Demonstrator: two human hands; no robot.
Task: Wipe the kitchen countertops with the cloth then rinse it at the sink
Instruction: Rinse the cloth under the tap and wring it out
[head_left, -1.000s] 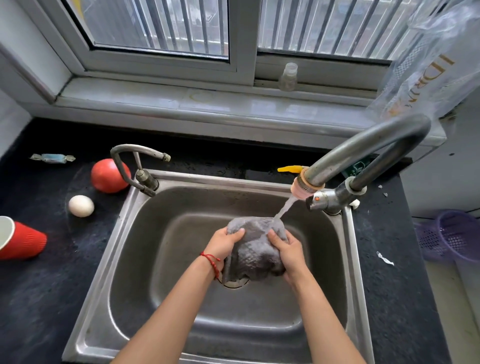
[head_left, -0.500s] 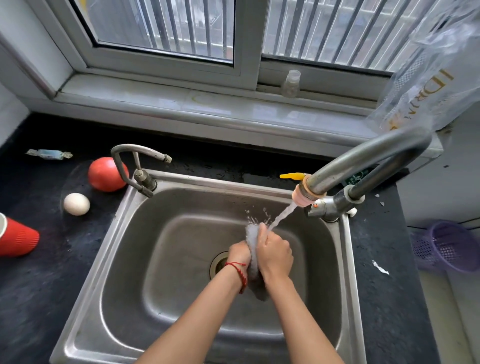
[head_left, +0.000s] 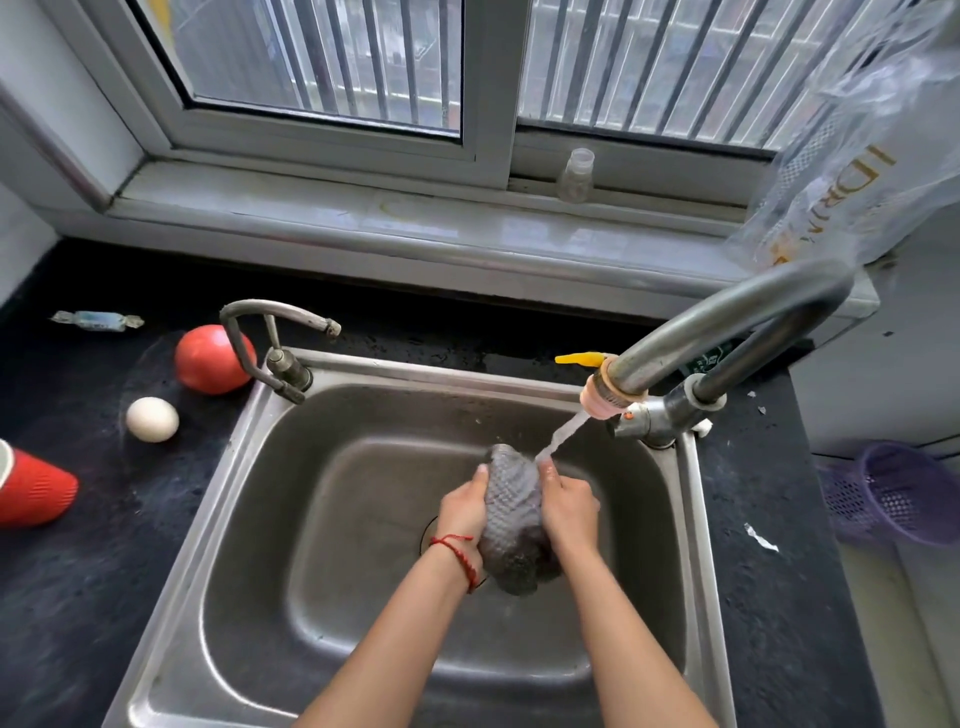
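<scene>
Two hands: my left hand (head_left: 464, 506) and right hand (head_left: 567, 506) grip the cloth (head_left: 511, 512) between them
Water: tap (head_left: 727, 332) stream hits cloth over sink (head_left: 218, 519)

Over the sink (head_left: 218, 519), the left hand (head_left: 462, 512) and right hand (head_left: 569, 506) grip a grey cloth (head_left: 511, 514) between them, under water running from the tap (head_left: 727, 332) at the sink's far right corner. On the counter (head_left: 93, 597) beside the sink's left edge lie a tomato (head_left: 208, 358), an egg (head_left: 152, 419) and a red cup (head_left: 31, 488).
</scene>
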